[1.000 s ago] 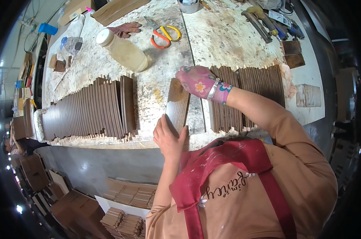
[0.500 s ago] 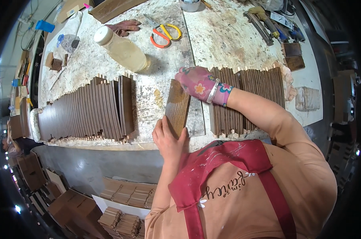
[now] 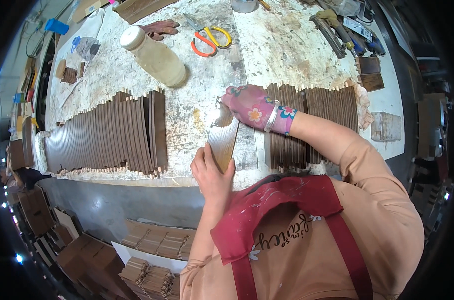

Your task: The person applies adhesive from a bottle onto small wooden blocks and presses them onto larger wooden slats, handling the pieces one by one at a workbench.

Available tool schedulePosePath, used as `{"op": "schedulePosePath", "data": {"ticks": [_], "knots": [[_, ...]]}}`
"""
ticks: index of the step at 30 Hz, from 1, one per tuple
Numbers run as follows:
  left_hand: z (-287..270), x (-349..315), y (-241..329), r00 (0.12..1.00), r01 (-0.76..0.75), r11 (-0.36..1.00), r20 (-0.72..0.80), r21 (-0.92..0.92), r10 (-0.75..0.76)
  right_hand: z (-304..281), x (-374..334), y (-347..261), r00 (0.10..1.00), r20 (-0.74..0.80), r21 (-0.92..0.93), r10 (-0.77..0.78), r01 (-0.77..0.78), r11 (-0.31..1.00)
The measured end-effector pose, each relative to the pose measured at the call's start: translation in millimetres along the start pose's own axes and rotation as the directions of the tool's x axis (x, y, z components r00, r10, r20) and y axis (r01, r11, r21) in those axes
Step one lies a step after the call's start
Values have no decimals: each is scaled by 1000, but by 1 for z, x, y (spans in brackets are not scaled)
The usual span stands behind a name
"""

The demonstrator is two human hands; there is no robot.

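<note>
A narrow brown wooden board [image 3: 222,142] lies at a slant on the worktable [image 3: 197,70], its face shining in the light. My left hand [image 3: 211,168], bare, grips the near end with the thumb on one edge and the fingers on the other. My right hand [image 3: 251,106], in a pink flowered glove, is closed over the far end. Whatever its curled fingers may hold is hidden. To the left stands a long row of dark boards [image 3: 104,135] with pale pegs at their ends. A similar row of boards [image 3: 332,110] stands under and beside my right forearm.
Beyond the left row, a lidded plastic bottle [image 3: 159,62] of cloudy liquid leans over. Behind it are a dark glove [image 3: 159,28] and red-and-yellow-handled scissors [image 3: 210,41]. Hand tools [image 3: 332,32] lie at the far right, above a wrapped block [image 3: 385,126]. Stacked wood pieces [image 3: 154,240] stand below the table.
The board now shows a bright sheen where it looked dull brown. My right hand stays at its far end, moved very slightly; my left hand keeps its hold. The whole view has shifted a little.
</note>
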State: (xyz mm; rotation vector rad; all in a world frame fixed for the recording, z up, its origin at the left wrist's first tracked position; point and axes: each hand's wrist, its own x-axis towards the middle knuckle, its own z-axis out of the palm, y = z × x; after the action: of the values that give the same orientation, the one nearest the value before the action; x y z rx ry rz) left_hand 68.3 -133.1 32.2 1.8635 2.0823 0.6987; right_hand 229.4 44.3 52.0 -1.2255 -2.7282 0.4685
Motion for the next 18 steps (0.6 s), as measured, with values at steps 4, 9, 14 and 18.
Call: {"op": "schedulePosePath", "data": {"ticks": [4, 9, 14, 18], "knots": [[0, 0, 0, 1000, -2, 1000, -3, -3, 2, -12, 4, -3, 993, 98, 18, 60, -62, 998], [-1, 0, 0, 1000, 15, 1000, 10, -6, -14, 6, 1, -1, 997, -22, -79, -79, 77, 994], [-2, 1, -1, 999, 24, 1000, 34, -17, -24, -7, 2, 3, 1000, -23, 49, 3, -2, 999], [-3, 1, -2, 998, 33, 999, 58, -16, -32, 2, -2, 5, 989, 131, 52, -70, 63, 997]]}}
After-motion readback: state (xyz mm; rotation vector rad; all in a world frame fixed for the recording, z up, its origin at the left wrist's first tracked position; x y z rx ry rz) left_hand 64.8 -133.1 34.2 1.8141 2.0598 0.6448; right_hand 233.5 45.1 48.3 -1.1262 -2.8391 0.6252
